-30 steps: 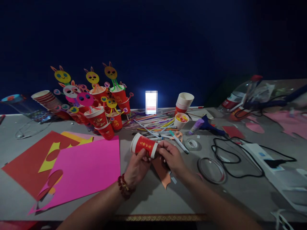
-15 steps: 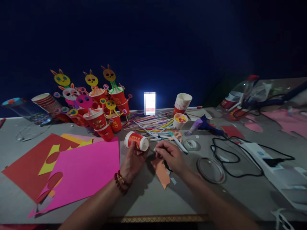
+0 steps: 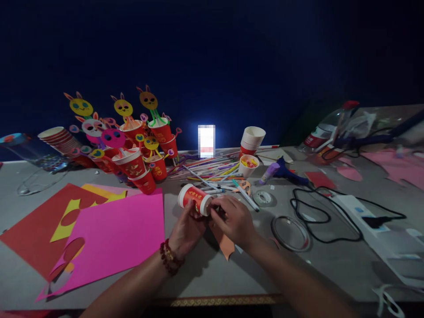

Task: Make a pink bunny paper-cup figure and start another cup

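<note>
My left hand (image 3: 190,227) is wrapped round a red paper cup (image 3: 194,198) with white ends and gold print. The cup lies tilted on its side above the table, its bottom end turned to the right. At that end the fingertips of my right hand (image 3: 233,218) are pinched together, touching or very close to the cup's bottom. Whatever sits between them is hidden. Below my right hand lies a cut piece of orange paper (image 3: 222,242), partly covered by the hand.
Cups with paper rabbit figures (image 3: 132,161) stand at the left behind pink card (image 3: 122,243). Behind my hands are loose pipe cleaners (image 3: 212,168), a cup of small bits (image 3: 248,164), a marker (image 3: 245,195) and tape (image 3: 263,198). A power strip (image 3: 361,221) with black cable is at right.
The cup and my left hand have shifted slightly right. My right hand has moved left to the cup's bottom; earlier a small whitish bit showed at its fingertips.
</note>
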Motion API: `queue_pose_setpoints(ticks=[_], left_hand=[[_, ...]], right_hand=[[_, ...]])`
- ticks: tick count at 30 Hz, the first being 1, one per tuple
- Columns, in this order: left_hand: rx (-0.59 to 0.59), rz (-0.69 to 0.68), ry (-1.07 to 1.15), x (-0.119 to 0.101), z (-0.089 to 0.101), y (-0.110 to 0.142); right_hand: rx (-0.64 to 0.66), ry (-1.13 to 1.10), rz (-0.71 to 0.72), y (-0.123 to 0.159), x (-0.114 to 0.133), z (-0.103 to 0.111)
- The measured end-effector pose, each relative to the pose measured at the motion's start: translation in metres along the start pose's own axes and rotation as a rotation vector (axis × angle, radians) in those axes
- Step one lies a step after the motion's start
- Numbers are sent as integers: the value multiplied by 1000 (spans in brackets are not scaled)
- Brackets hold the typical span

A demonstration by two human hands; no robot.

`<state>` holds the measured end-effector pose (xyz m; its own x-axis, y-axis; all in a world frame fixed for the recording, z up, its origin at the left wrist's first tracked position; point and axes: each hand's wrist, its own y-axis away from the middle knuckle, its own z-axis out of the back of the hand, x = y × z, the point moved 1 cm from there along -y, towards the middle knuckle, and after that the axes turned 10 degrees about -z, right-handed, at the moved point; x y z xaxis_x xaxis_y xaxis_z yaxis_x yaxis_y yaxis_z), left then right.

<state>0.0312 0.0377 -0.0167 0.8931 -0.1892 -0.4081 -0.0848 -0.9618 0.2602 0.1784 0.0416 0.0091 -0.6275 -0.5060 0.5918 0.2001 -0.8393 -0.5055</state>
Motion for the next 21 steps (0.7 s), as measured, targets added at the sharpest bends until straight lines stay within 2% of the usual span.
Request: queue_pose_setpoints(ticks=[6,11,17,21], left_hand=[[27,19,-27,5,0,3],[27,10,-33,7,-2,3],[10,0,-59,8,-3,5],[18,0,-80,9,-2,6]], right_hand=[[-16,80,54,-3,1,2],[18,197,111,-4,-1,3],[-54,251,89,-1,1,0],[-52,269,75,0,3,-1]])
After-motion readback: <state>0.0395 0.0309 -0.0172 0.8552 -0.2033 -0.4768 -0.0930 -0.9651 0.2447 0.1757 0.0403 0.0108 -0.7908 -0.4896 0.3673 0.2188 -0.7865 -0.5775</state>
